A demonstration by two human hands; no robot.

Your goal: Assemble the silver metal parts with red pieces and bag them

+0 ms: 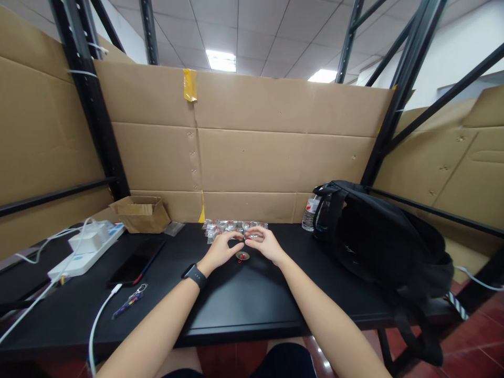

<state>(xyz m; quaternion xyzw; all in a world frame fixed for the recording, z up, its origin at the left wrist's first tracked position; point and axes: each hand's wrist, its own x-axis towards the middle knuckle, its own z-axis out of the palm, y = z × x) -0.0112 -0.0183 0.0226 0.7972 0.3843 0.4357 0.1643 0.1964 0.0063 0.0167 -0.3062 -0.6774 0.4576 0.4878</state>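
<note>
My left hand (pixel 224 249) and my right hand (pixel 268 244) meet fingertip to fingertip over the middle of the black table. Their thumbs and fingers are curled into pinches around something small with a bit of red, too small and too covered to name. Just below the fingertips lies a small round metallic disc (pixel 244 256) with red on it. Behind my hands, a row of clear plastic packets (pixel 214 227) with small red and silvery contents lies along the back of the table, partly hidden by my fingers. A dark watch sits on my left wrist.
On the left are an open cardboard box (pixel 144 218), a white power strip (pixel 84 252) with cables, a black phone (pixel 136 261), a pen and a keychain (pixel 129 302). A water bottle (pixel 309 214) and a black backpack (pixel 389 241) stand right. Cardboard walls (pixel 252 157) enclose the table.
</note>
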